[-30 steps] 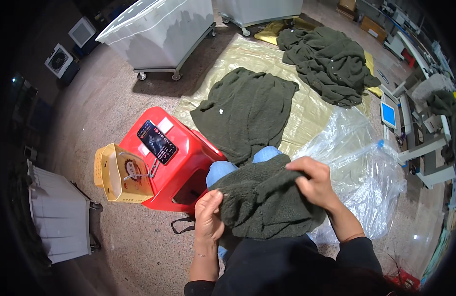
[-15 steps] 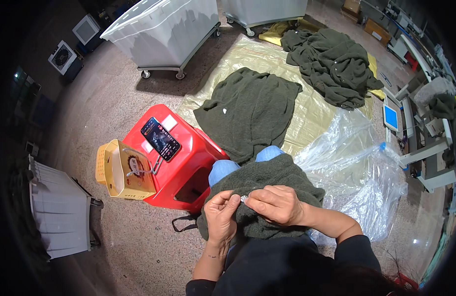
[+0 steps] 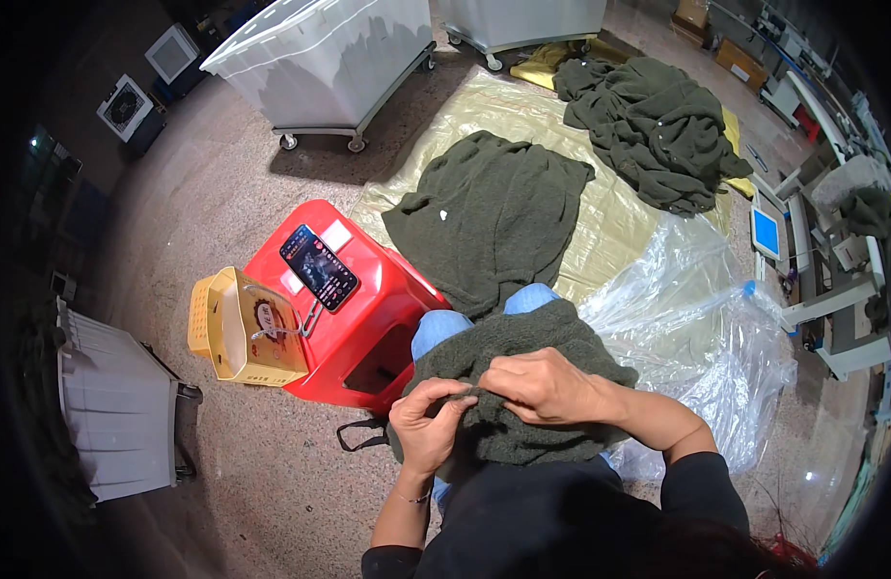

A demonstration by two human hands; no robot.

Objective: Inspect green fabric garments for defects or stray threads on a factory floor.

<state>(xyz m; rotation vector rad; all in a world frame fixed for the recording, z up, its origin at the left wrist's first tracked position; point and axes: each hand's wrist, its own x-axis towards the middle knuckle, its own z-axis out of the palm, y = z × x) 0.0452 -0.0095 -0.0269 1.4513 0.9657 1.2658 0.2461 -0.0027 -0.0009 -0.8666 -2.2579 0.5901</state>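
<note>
Drawn together beside the stool [image 3: 387, 294], left hand [image 3: 426, 431] and right hand [image 3: 547, 386] are closed on soft-looking cloth [image 3: 551, 441], best pinched at folds.

Lap cloth [image 3: 571, 338]: dark olive green. Stool [image 3: 334, 340]: solid red; yellow container [image 3: 272, 359] at its left edge. Sheet [image 3: 607, 217]: pale yellow; dark green pile [image 3: 648, 135] at far right corner. Floor [image 3: 243, 444]: speckled pinkish-grey.

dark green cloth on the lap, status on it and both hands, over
Left hand and right hand pinching dark green cloth, fingertips close together. Cloth bunched by the knees. Nothing visibly blocking either hand.
</note>
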